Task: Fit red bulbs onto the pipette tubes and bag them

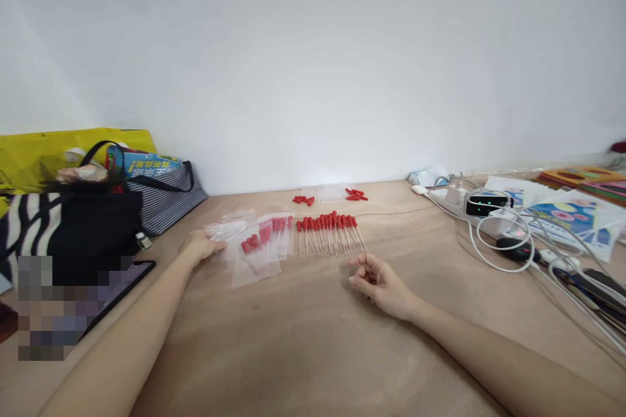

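At the left edge of a small pile of clear zip bags (227,226) is my left hand (201,247), its fingers closed at the bags' edge. To the right of that pile lie filled bags (257,257), holding several red-topped droppers with thin pale stems. A row of loose droppers (327,231), red bulbs pointing away from me, is spread beside them on the table. My right hand (379,281) is just in front of the row's right end, fingers loosely curled and apart from the thumb, with nothing in it.
More red-topped droppers (337,195) lie near the wall. On the left are a striped bag (171,198), a black bag (98,228), a small bottle (143,241) and a dark-edged device (117,296). White cables (482,247), a power strip (447,201) and printed sheets (572,218) crowd the right.
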`<state>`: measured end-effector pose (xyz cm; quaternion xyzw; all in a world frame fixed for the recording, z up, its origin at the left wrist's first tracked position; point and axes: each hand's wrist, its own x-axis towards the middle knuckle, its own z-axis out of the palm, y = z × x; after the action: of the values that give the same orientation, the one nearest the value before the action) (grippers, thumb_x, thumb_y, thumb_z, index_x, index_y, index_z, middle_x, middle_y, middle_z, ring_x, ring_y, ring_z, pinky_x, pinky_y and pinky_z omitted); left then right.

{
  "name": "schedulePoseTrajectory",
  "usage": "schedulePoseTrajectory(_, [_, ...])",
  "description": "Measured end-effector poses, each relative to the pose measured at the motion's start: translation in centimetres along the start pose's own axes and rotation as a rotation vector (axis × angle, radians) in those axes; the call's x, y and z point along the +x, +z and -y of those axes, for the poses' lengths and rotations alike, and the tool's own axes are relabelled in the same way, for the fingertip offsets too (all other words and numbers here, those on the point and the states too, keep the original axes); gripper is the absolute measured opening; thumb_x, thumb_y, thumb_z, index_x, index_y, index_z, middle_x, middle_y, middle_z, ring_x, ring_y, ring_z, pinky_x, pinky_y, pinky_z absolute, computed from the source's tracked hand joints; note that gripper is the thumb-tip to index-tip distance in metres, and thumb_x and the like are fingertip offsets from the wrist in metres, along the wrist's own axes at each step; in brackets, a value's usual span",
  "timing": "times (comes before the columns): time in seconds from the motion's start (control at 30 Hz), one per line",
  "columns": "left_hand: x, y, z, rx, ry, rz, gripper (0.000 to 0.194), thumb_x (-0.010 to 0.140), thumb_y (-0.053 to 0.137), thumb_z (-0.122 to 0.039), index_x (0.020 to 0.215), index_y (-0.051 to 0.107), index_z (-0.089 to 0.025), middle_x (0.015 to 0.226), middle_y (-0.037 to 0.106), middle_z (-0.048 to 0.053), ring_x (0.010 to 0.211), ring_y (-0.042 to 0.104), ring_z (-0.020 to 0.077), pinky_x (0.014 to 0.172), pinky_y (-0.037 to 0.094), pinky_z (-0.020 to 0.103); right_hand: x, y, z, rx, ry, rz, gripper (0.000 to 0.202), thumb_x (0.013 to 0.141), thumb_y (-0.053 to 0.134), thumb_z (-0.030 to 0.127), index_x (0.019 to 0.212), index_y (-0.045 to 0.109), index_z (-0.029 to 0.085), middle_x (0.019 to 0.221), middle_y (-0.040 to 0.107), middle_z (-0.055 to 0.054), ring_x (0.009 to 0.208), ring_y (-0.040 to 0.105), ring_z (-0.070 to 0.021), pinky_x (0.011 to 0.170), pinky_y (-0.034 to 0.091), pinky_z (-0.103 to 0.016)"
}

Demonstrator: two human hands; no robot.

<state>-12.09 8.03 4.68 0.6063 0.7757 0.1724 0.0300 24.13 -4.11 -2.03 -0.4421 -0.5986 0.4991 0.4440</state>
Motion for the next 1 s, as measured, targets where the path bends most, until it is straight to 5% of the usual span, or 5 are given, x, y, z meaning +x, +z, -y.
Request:
schedulePoseTrajectory(0.23, [-2.6, -4.0, -2.7, -0.135, 0.100, -0.232, 0.023, 0.087, 0.033, -0.027, 0.100, 0.045, -0.013, 0.102, 0.056, 0.007, 0.096, 0.052, 0.0218, 0.079, 0.040, 0.031, -0.1, 0.0, 0.1, -0.012, -0.004, 0.003, 0.031, 0.067, 0.060, 0.036, 0.087, 0.044, 0.018, 0.058, 0.042, 0.007, 0.046, 0.034, -0.0047, 0.041, 0.027, -0.018])
schedulePoseTrajectory(0.4, [-6.2, -2.3, -6.6, -0.650, 0.431, 0.400, 0.025, 0.078, 0.048, -0.038, 0.087, 0.050, -0.015, 0.073, 0.056, -0.001, 0.053, 0.051, 0.0090, 0.053, 0.044, 0.021, 0.1, 0.0, -0.3, -0.014, 0.004, -0.045, 0.028, 0.066, 0.060, 0.036, 0.083, 0.047, 0.017, 0.060, 0.043, 0.005, 0.046, 0.036, -0.0049, 0.041, 0.029, -0.018])
schedulePoseTrajectory(0.53, [-10.0, 2.1, -9.9, -0.542, 0.580, 0.702, 0.026, 0.074, 0.053, -0.040, 0.082, 0.053, -0.015, 0.061, 0.052, -0.002, 0.052, 0.050, 0.0118, 0.050, 0.043, 0.024, 0.1, -0.1, -0.7, -0.060, -0.011, -0.066, 0.022, 0.068, 0.057, 0.035, 0.078, 0.051, 0.016, 0.062, 0.047, 0.003, 0.048, 0.040, -0.0066, 0.044, 0.033, -0.020])
schedulePoseTrajectory(0.73, [-13.7, 3.8, -11.8, -0.262, 0.913, 0.172, 0.029, 0.077, 0.054, -0.033, 0.102, 0.054, -0.018, 0.103, 0.054, 0.007, 0.098, 0.048, 0.0232, 0.087, 0.037, 0.040, -0.3, -0.7, -0.3, -0.342, -0.109, -0.017, 0.014, 0.074, 0.052, 0.028, 0.076, 0.059, 0.016, 0.070, 0.057, -0.001, 0.061, 0.049, -0.0107, 0.056, 0.038, -0.023])
schedulePoseTrajectory(1.0, [-16.7, 3.2, -8.7, -0.133, 0.943, 0.486, 0.053, 0.083, 0.042, -0.046, 0.131, 0.030, -0.027, 0.139, 0.026, 0.006, 0.126, 0.023, 0.0268, 0.099, 0.026, 0.047, -0.9, -0.7, 0.7, -0.491, -0.232, 0.137, 0.019, 0.075, 0.054, 0.033, 0.082, 0.064, 0.018, 0.079, 0.056, -0.004, 0.065, 0.050, -0.0111, 0.058, 0.040, -0.023])
